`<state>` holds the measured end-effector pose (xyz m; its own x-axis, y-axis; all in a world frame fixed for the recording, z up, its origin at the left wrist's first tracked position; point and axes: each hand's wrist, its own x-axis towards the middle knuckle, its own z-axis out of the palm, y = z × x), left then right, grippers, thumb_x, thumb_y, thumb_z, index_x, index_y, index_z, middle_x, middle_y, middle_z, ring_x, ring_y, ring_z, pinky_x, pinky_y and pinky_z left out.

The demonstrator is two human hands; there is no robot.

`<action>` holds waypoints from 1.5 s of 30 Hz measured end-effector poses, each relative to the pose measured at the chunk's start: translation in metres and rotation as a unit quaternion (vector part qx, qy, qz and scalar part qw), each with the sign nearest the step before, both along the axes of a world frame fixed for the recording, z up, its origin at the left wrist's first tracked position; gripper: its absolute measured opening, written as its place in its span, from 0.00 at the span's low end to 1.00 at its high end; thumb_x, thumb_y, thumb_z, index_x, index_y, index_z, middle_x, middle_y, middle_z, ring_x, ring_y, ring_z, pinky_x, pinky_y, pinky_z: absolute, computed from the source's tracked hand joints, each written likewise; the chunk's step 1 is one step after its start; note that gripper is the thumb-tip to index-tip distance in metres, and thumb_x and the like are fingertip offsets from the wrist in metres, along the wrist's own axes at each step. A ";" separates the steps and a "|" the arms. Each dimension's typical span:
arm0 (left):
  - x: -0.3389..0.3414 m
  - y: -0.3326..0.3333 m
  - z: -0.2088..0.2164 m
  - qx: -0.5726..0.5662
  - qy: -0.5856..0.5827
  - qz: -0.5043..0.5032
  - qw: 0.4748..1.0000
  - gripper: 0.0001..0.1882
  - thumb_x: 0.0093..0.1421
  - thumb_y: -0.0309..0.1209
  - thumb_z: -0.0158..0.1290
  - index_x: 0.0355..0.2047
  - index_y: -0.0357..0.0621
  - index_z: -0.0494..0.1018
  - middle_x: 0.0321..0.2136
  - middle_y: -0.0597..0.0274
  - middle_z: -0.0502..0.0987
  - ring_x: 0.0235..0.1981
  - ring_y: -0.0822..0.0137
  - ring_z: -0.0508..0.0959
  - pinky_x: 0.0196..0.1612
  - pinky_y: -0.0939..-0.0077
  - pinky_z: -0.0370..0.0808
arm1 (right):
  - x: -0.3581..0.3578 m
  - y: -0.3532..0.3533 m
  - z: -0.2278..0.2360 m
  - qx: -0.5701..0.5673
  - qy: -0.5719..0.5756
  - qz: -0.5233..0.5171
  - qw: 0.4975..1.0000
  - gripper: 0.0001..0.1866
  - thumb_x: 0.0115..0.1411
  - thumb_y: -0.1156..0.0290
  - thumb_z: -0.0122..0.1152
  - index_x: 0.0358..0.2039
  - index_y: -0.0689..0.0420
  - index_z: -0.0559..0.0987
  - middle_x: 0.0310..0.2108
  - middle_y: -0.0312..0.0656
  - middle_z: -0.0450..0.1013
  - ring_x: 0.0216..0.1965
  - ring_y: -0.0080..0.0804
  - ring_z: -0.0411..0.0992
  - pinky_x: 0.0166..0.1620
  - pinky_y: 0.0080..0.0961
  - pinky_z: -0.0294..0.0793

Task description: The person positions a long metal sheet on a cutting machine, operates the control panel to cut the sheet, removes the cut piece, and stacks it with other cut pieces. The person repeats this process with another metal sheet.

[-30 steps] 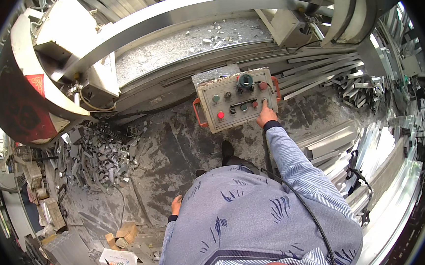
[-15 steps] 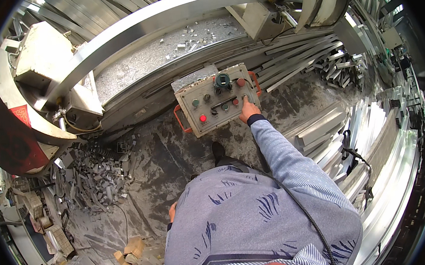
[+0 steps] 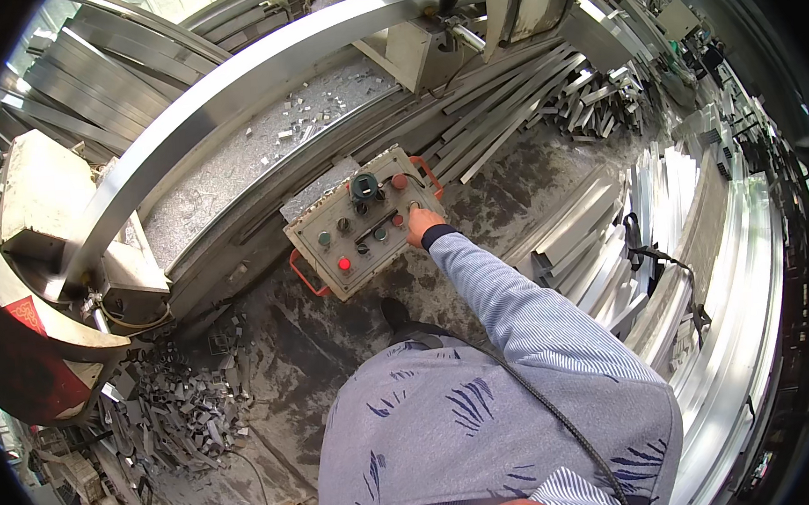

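Note:
My right hand [image 3: 425,226] reaches to the right side of a worn beige control box [image 3: 377,257]. Its index finger is stretched out onto a control near the edge, and that fingertip covers what it touches. The other fingers look curled and partly hidden, with nothing held in them. On the box are a lit red button [image 3: 344,264], a larger red button [image 3: 399,181], a dark round plug-like fitting [image 3: 364,187] and several green buttons and knobs. Orange handles [image 3: 307,273] stick out at both ends. My left hand is out of sight behind the grey apron [image 3: 416,421].
A long metal profile [image 3: 223,68] spans the machine between two heads, the left one [image 3: 53,193] beige. Metal offcuts [image 3: 186,408] are heaped on the floor at left. Stacked profiles [image 3: 710,325] lie at right. A black cable [image 3: 565,401] crosses my apron.
The view has shifted, so the box and machine sit further left and lower. My right index finger stays on the box. The left hand, partly seen before, has gone from view.

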<state>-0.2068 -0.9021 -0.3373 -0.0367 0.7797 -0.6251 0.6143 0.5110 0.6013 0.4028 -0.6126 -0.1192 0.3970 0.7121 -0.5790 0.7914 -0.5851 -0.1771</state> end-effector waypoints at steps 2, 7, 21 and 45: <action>0.000 0.005 0.000 -0.003 0.001 -0.004 1.000 0.23 0.69 0.35 0.56 0.62 0.41 0.77 0.58 0.49 0.82 0.59 0.54 0.80 0.62 0.63 0.74 | 0.002 0.001 0.001 -0.002 0.006 0.000 1.000 0.39 0.63 0.72 0.61 0.73 0.68 0.62 0.51 0.61 0.80 0.51 0.55 0.80 0.53 0.46 0.82; 0.001 0.015 0.001 -0.006 0.003 -0.015 1.000 0.23 0.69 0.35 0.56 0.62 0.41 0.77 0.58 0.49 0.81 0.59 0.54 0.80 0.62 0.64 0.74 | 0.002 -0.003 -0.002 0.020 -0.003 0.013 1.000 0.38 0.62 0.72 0.61 0.72 0.68 0.63 0.51 0.61 0.80 0.50 0.56 0.80 0.52 0.47 0.83; 0.007 0.041 0.008 -0.016 0.007 -0.033 0.999 0.24 0.69 0.34 0.56 0.63 0.40 0.76 0.58 0.49 0.81 0.59 0.56 0.80 0.62 0.64 0.74 | -0.006 -0.088 -0.043 0.200 -0.021 -0.039 0.979 0.39 0.58 0.64 0.65 0.72 0.49 0.70 0.39 0.58 0.83 0.41 0.58 0.81 0.48 0.51 0.82; 0.057 0.085 0.006 -0.014 -0.006 -0.028 0.999 0.24 0.69 0.34 0.57 0.63 0.38 0.76 0.59 0.49 0.81 0.60 0.57 0.80 0.63 0.65 0.74 | 0.066 -0.109 -0.173 -0.051 0.145 -0.086 0.984 0.35 0.59 0.55 0.65 0.64 0.60 0.78 0.61 0.59 0.76 0.60 0.55 0.76 0.64 0.43 0.76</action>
